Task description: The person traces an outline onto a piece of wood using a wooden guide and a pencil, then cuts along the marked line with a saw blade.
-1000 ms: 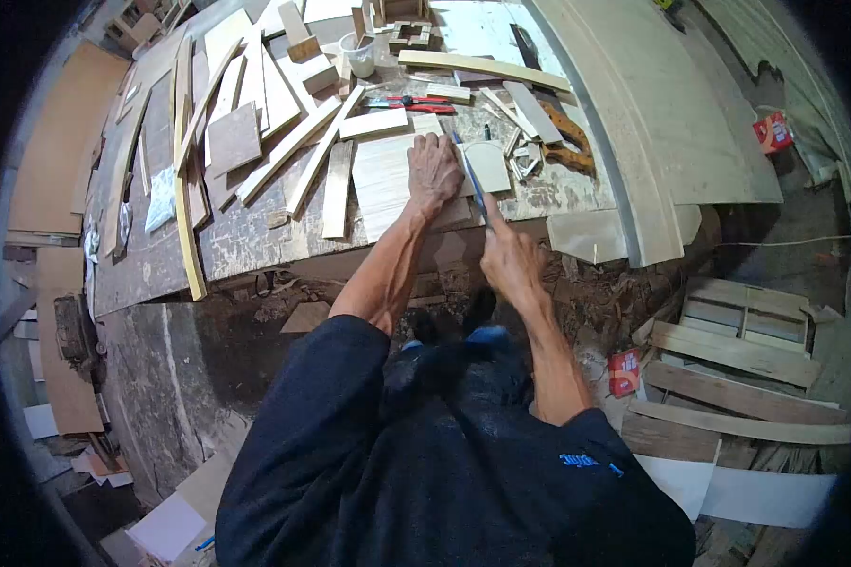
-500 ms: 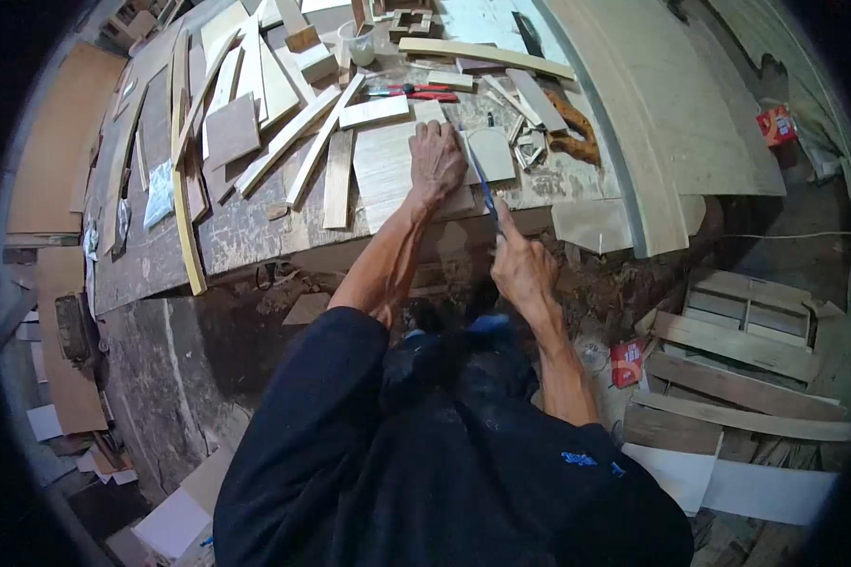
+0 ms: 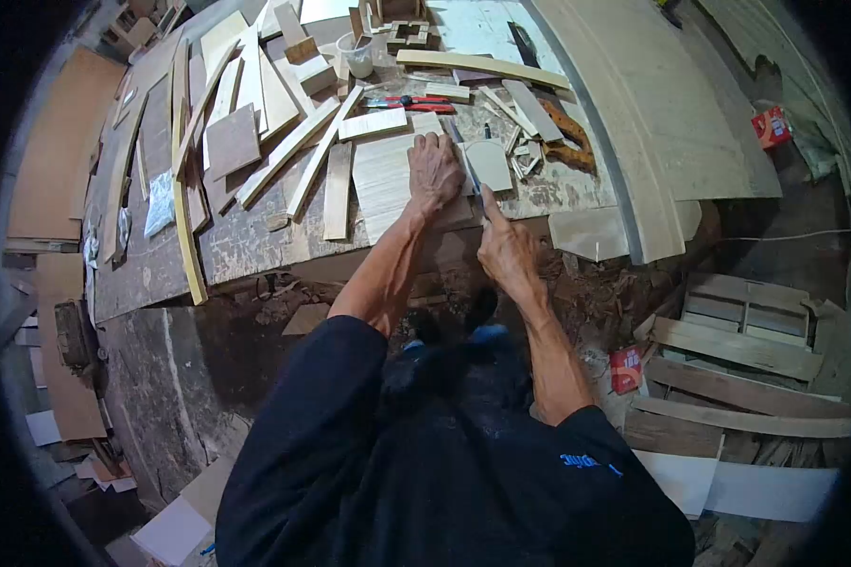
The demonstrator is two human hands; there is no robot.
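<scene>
My left hand (image 3: 436, 173) presses down on a pale wooden board (image 3: 382, 180) at the bench's front edge, its fingers bent and close together. My right hand (image 3: 508, 248) is closed round the handle of a long, thin, blue-grey tool (image 3: 472, 168), which looks like a file or narrow blade. The tool points away from me, along the board's right side. Just right of it lies a small pale panel (image 3: 488, 164) with a curved line on it. A short pale block (image 3: 373, 125) rests on the board's far part.
Wooden strips (image 3: 289, 154) cover the workbench (image 3: 246, 253) to the left. A red tool (image 3: 408, 103), a white cup (image 3: 357, 59) and an orange-brown saw handle (image 3: 569, 142) lie beyond my hands. A long grey-edged panel (image 3: 603, 132) stands at the right. Slatted wood pieces (image 3: 738, 348) lie lower right.
My right hand and the tool moved back towards me, then forward again slightly to the left. My left hand stays on the board. The whole view shifted a little.
</scene>
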